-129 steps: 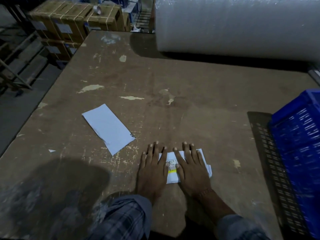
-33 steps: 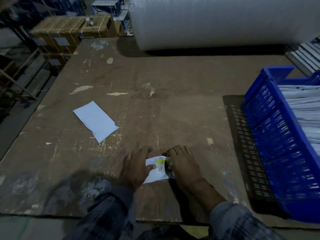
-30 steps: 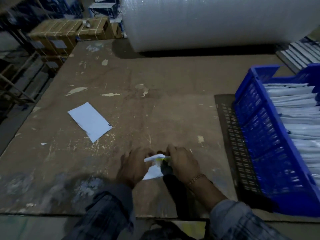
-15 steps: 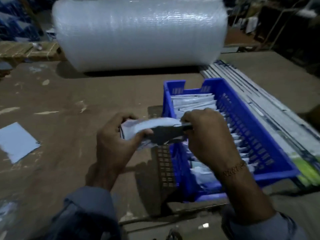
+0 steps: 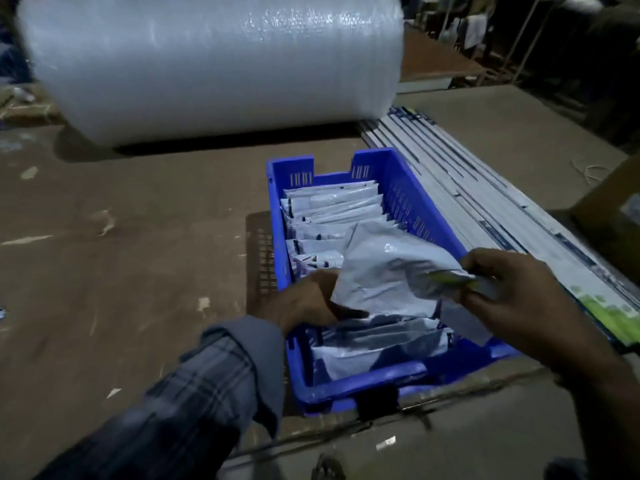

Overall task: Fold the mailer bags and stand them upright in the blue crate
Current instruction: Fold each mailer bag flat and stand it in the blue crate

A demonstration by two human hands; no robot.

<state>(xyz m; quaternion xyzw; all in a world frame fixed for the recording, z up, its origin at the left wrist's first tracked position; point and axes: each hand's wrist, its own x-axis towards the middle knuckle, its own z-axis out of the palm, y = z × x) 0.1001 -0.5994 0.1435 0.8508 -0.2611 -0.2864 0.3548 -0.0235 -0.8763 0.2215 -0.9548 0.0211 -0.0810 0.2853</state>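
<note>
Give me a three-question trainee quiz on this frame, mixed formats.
1. True or false: the grey plastic mailer bag held over the blue slotted plastic crate is already released.
2. Which hand pinches its edge? A) left hand B) right hand
3. Fill in: the big white bubble-wrap roll lies ____ the crate.

Key: 1 false; the right hand pinches it. 2 B; the left hand reaches among the standing bags. 3 beyond.

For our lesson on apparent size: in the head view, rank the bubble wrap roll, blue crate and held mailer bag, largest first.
1. bubble wrap roll
2. blue crate
3. mailer bag, though nearness enlarges it.
</note>
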